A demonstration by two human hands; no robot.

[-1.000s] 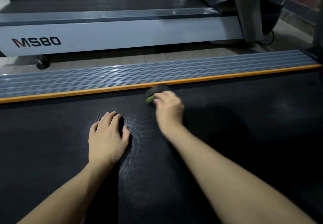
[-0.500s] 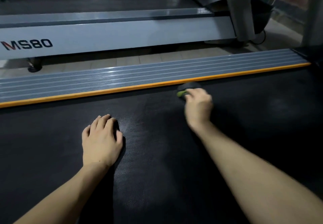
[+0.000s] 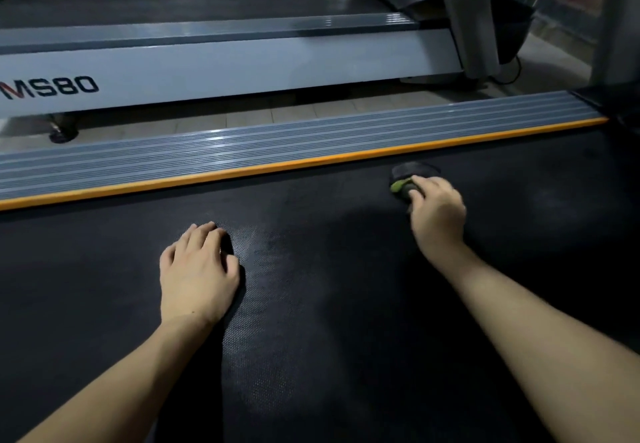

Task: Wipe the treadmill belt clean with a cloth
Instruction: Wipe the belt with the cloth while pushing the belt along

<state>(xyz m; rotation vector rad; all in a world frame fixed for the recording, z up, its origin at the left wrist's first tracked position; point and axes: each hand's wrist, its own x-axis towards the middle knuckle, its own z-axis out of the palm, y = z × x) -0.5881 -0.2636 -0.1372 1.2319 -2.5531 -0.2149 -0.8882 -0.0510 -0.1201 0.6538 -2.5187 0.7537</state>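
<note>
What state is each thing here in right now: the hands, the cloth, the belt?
Left hand: flat on the belt, fingers straight, holding nothing.
Right hand: fingers curled on the cloth, pressing it down.
Cloth: dark with a green patch, bunched, near the orange strip.
Belt: black, with pale hazy patches.

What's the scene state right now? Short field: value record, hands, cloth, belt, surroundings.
left hand: flat on the belt, fingers straight, holding nothing
right hand: fingers curled on the cloth, pressing it to the belt
cloth: dark with a green patch, near the orange strip
belt: black, textured, pale smears between the hands
orange strip: borders the belt's far edge
side rail: grey, ribbed
second treadmill: beyond, marked MS80
</note>
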